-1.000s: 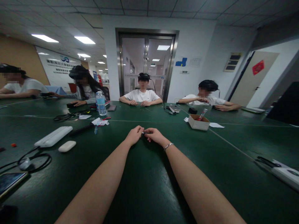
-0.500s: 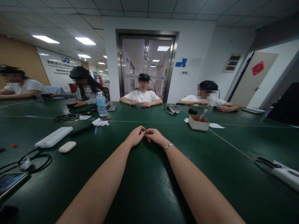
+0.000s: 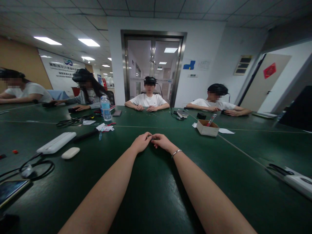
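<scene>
Both my arms reach forward over the dark green table, and the fingertips meet near its middle. My left hand is closed, its thumb and fingers bent together at the tips. Facing it, my right hand is pinched, with a metal bracelet on its wrist. A small dark, partly shiny thing shows between the fingertips, too small and covered to name. Whether both hands grip it or only one, I cannot tell for sure.
To the left are a water bottle, paper scraps, a white power bank, a white oval case and a phone. An open box stands right of my hands. Several people wearing headsets sit across the table.
My fingertips have shifted very slightly around the small thing; my arms stay in place. At the right, a person's head has turned a little.
</scene>
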The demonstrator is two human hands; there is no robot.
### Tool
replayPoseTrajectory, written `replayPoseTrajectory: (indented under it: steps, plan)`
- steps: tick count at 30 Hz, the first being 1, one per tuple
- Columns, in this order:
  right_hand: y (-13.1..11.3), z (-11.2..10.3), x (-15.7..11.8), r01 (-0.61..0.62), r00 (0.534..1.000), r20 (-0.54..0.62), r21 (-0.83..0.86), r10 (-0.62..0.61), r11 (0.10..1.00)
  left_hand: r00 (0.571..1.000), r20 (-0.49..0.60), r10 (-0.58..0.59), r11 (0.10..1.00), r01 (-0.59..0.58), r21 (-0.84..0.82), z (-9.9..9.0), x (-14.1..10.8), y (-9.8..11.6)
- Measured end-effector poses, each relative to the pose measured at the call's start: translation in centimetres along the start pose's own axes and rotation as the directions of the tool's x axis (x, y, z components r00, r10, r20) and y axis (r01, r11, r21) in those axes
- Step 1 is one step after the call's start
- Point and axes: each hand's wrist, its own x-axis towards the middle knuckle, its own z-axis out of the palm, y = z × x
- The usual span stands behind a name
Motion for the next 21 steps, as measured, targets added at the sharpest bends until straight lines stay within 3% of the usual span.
replayPoseTrajectory:
  steps: [6, 13, 21]
  plan:
    - [0.17, -0.01, 0.06, -0.013, 1.0, -0.028, 0.013, 0.014, 1.0, 0.996, -0.077, 0.052, 0.996, -0.047, 0.069, 0.03, 0.13, -0.18]
    - [0.07, 0.0, -0.01, 0.0, 1.0, -0.019, -0.004, 0.0, 1.0, 0.999, -0.019, -0.037, 0.998, 0.038, 0.051, -0.21, -0.09, -0.31]
    - [0.01, -0.09, -0.17, 0.003, 1.0, -0.011, -0.031, -0.003, 1.0, 0.998, -0.011, -0.061, 0.997, 0.061, 0.053, -0.61, -0.28, -0.01]
